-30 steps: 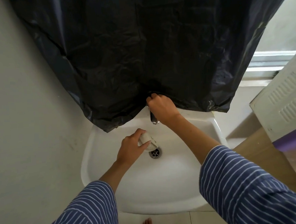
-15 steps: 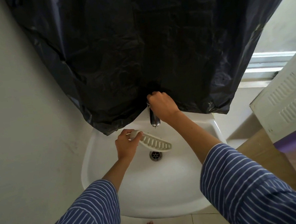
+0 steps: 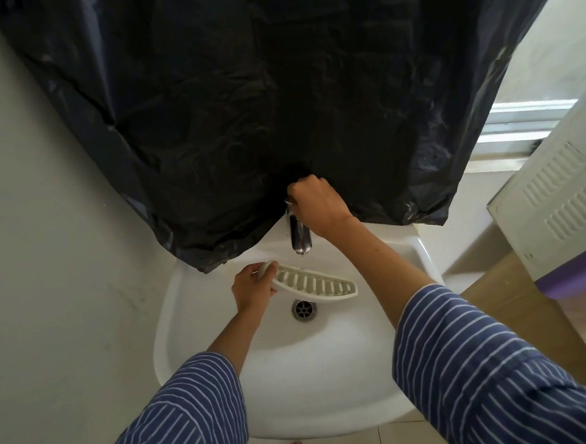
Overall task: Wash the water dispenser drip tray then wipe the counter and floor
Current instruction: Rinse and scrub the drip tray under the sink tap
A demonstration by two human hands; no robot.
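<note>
While the right hand [image 3: 319, 204] grips the tap [image 3: 300, 236], the left hand's [image 3: 252, 287] grip pinches the drip tray's [image 3: 314, 285] left end.

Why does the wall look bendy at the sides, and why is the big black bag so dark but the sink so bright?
In the head view, the wide-angle lens curves the edges; daylight from the window on the right brightens the white sink and glints off the tap; the black plastic sheet shows only faint sheen; the drip tray looks sharp, not blurred.
</note>
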